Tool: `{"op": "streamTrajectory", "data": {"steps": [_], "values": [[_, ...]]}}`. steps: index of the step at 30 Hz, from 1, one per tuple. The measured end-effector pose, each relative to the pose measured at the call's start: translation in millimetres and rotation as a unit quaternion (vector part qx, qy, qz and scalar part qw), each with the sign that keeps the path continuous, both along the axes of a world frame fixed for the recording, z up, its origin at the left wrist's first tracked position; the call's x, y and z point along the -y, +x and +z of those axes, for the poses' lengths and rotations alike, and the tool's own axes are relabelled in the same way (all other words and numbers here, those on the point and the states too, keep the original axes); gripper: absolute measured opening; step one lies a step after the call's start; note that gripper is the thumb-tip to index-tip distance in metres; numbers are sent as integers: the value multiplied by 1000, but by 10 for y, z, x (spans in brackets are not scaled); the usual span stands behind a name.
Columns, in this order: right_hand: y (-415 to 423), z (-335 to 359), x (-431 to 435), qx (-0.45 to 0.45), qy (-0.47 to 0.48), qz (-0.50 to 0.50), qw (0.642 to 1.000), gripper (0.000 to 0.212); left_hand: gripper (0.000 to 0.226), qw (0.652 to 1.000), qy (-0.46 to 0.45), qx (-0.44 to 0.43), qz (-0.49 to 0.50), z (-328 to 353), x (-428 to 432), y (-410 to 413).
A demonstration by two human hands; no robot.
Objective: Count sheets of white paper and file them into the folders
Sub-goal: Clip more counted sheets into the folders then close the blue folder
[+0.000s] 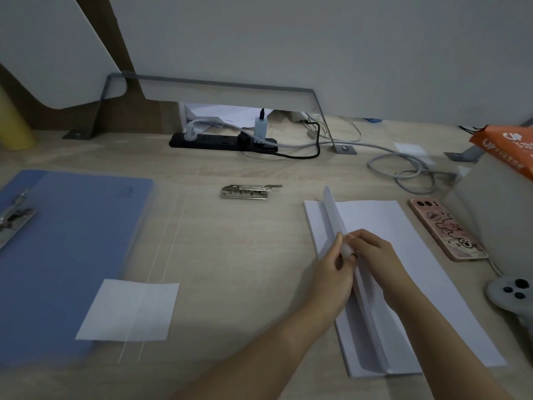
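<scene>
A stack of white paper (418, 255) lies on the right side of the desk. Several of its left-edge sheets (333, 215) are lifted upright. My left hand (331, 269) and my right hand (375, 255) meet at that raised edge and pinch the sheets between fingertips. An open blue folder (72, 241) with a metal clip (13, 217) lies at the left. A separate white sheet (129, 310) rests partly on the folder's near right corner.
A loose metal binder clip (248, 191) lies mid-desk. A black power strip (222, 141) with cables sits at the back. A phone in a pink case (444, 229), a grey controller (513, 295) and an orange bag (507, 151) crowd the right edge.
</scene>
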State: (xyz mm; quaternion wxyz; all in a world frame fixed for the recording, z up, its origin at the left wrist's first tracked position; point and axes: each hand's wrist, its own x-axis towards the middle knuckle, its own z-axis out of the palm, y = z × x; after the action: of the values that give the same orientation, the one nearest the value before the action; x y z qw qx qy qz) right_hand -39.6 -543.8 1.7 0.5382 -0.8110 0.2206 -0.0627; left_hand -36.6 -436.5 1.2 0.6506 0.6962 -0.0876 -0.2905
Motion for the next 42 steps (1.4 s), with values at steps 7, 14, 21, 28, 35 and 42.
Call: {"op": "streamTrajectory", "data": {"steps": [7, 14, 21, 28, 35, 42], "values": [[26, -105, 16, 4, -37, 3, 999, 22, 51, 1000, -15, -9, 15, -28, -13, -8], [35, -137, 18, 1, -54, -5, 999, 22, 50, 998, -47, -24, 15, -53, -3, 4], [86, -161, -29, -3, -112, -47, 993, 26, 53, 999, -7, 24, 26, -3, -36, 4], [57, -140, -49, -21, -87, -39, 995, 28, 41, 999, 50, -12, 6, 86, -21, 7], [87, -28, -77, -52, -67, -19, 996, 32, 43, 991, 129, -43, 17, 32, 117, 107], [-33, 312, 367, 21, -56, -112, 992, 28, 32, 998, 54, -29, 29, 183, -102, 184]]}}
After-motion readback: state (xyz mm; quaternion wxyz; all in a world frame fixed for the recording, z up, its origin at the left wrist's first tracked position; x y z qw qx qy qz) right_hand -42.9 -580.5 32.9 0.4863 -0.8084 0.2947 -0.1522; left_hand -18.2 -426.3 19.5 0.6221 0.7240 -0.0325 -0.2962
